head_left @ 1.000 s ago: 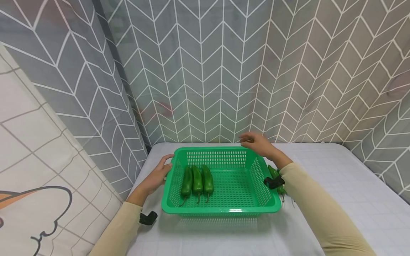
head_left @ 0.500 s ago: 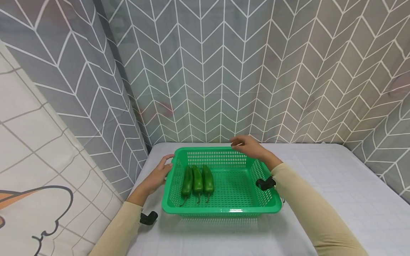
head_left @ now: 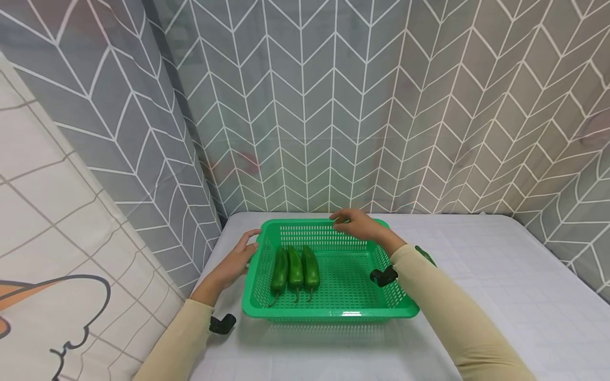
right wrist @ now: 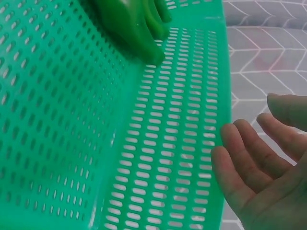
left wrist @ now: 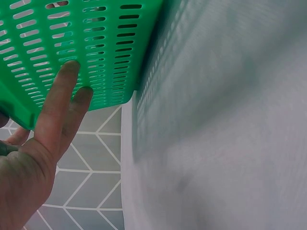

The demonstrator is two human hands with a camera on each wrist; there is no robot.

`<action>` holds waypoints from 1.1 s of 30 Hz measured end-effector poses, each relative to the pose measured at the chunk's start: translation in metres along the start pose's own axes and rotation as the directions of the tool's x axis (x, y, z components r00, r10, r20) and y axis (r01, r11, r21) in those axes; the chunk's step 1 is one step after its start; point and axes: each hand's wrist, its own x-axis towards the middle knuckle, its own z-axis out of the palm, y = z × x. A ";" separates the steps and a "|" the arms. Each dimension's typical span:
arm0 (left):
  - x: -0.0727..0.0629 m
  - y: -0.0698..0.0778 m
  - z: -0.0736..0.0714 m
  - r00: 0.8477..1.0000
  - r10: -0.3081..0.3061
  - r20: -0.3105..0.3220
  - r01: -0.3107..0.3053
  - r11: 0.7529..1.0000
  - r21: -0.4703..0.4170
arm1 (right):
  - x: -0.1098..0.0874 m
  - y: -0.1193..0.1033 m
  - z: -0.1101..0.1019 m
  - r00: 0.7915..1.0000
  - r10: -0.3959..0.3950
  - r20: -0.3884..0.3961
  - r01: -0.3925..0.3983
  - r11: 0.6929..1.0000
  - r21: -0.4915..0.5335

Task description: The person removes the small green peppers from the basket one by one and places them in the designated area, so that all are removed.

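Three long green chili peppers (head_left: pixel 295 269) lie side by side at the left inside a green plastic basket (head_left: pixel 331 313) with slotted walls. My left hand (head_left: pixel 235 263) holds the basket's left rim. In the left wrist view, two fingers (left wrist: pixel 56 103) press against the outside of the slotted wall. My right hand (head_left: pixel 357 224) hovers over the far rim with nothing in it, its fingers loosely bent. In the right wrist view, the fingertips (right wrist: pixel 221 158) are right at the basket's rim. Another green chili pepper (head_left: pixel 425 255) shows beyond the right sleeve, mostly hidden by the arm.
The basket stands on a table with a white cloth (head_left: pixel 481 275). A grey patterned curtain (head_left: pixel 329 106) hangs right behind the table. White tiled-pattern fabric (head_left: pixel 57 211) is on the left side. A black wrist camera (head_left: pixel 383 276) hangs over the basket's right side.
My right hand has moved left along the far rim, and its arm now overlaps more of the basket. My left hand and the three chili peppers in the basket stay in place.
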 end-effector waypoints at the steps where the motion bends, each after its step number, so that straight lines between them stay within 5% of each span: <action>1: 0.000 0.000 0.000 1.000 0.002 0.001 -0.002 1.000 -0.003 | 0.001 0.000 0.002 1.000 0.004 0.014 -0.004 1.000 0.011; 21: 0.003 -0.004 -0.001 1.000 0.009 0.003 -0.009 1.000 -0.010 | 0.017 -0.005 0.037 0.980 0.120 0.161 -0.129 0.991 0.046; 33: 0.002 -0.004 -0.001 1.000 -0.001 -0.002 0.001 1.000 0.005 | 0.026 -0.004 0.061 0.945 0.246 0.215 -0.235 0.969 -0.078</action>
